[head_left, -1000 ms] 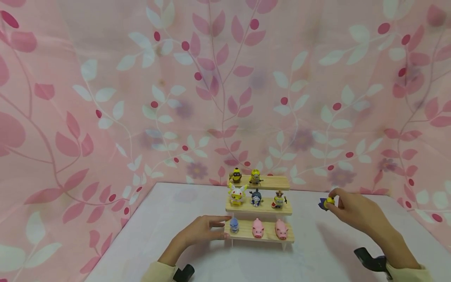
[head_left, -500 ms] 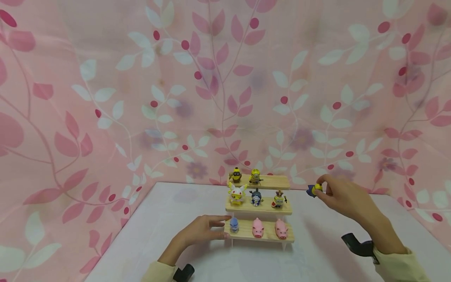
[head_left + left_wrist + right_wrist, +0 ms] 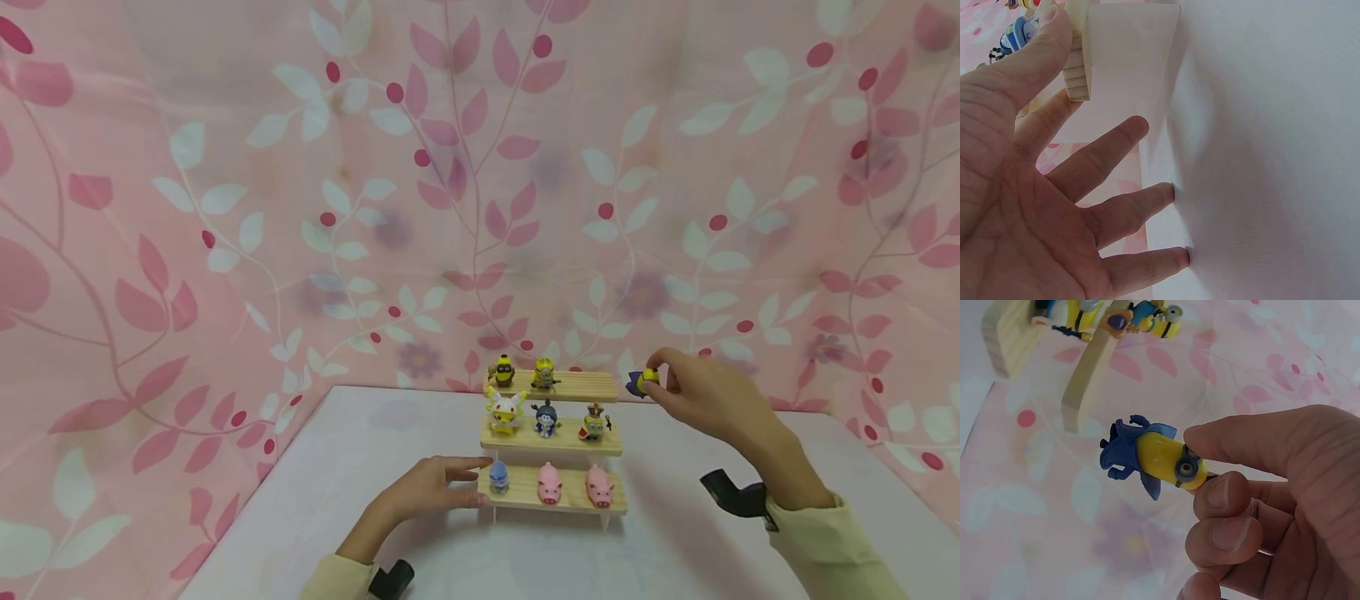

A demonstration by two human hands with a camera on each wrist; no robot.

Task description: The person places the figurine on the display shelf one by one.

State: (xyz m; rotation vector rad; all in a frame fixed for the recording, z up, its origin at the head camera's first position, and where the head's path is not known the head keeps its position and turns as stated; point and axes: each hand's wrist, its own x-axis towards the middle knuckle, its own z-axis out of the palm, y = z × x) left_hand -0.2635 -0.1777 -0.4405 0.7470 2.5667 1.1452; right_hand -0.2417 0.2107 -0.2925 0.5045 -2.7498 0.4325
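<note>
My right hand pinches a yellow minion figurine by its goggled head, between thumb and fingers. The figurine, with its blue outfit, is tipped sideways in the air just right of the top tier of a three-tier wooden display stand. My left hand holds the left end of the bottom tier, thumb and index finger at its opposite edges. In the left wrist view the other fingers spread below the board. Two minion figurines stand on the top tier, left and middle.
The middle tier carries a white-and-yellow figurine, a dark-haired figurine and a crowned minion. Below are a small blue figurine and two pink pigs. A floral curtain hangs behind the white table.
My right hand has carried the minion figurine left and upward, from over the table's right side to beside the top tier. The left hand has stayed at the stand.
</note>
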